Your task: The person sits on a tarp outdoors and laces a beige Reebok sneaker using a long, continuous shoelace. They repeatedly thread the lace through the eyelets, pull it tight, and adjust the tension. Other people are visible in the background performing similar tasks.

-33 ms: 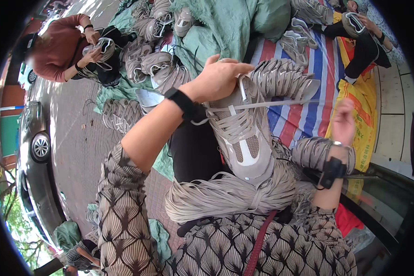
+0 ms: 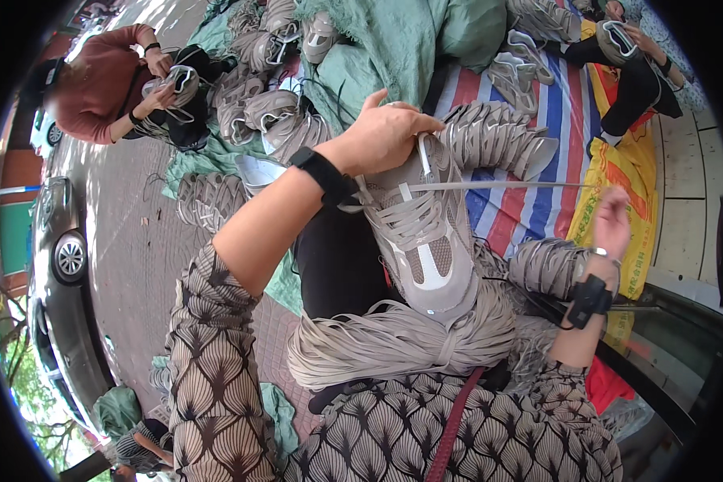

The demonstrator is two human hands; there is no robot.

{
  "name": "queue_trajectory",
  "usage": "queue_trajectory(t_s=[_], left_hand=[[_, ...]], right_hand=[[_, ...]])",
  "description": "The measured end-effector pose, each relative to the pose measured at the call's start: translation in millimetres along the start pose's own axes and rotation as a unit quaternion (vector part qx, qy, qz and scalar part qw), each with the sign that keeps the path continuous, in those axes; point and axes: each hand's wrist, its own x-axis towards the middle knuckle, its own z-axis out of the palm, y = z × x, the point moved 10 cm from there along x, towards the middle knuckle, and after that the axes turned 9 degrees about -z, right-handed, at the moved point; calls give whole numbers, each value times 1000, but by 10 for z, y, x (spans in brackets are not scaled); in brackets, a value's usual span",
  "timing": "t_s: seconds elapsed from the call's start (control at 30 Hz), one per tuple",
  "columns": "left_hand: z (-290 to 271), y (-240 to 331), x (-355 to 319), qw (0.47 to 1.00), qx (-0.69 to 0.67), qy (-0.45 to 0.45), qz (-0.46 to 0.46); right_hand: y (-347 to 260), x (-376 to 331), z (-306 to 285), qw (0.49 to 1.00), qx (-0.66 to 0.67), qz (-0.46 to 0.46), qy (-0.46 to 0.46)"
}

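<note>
A grey-beige sneaker upper (image 2: 422,241) lies in my lap, its toe pointing toward me. My left hand (image 2: 386,138) is closed at its far end by the collar and tongue; the gripping fingertips are partly hidden. A flat grey shoelace (image 2: 514,185) runs through the eyelets and stretches out to the right, nearly straight. Its far end is in my right hand (image 2: 612,218), whose fingers are pinched together. Under the toe rests a thick bundle of loose grey laces (image 2: 377,345), tied near its right part.
Stacked shoe uppers (image 2: 498,136) lie beyond the sneaker on a striped sheet (image 2: 530,209); another stack (image 2: 546,265) sits by my right forearm. Green sacks (image 2: 377,56) are piled ahead. Co-workers handle shoes at far left (image 2: 96,88) and far right (image 2: 651,64). A parked car (image 2: 64,281) stands left.
My right hand has moved a little to the right and toward me, drawing the lace farther out. The left hand and the sneaker upper stay nearly in place.
</note>
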Motion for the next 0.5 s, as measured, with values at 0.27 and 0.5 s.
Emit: queue_trajectory(t_s=[0.27, 0.5], left_hand=[[-156, 193, 152, 969, 208, 52, 121], [-907, 255, -737, 983, 142, -66, 100]], right_hand=[[-3634, -283, -554, 794, -442, -384, 165], [-1013, -203, -917, 517, -832, -100, 176]])
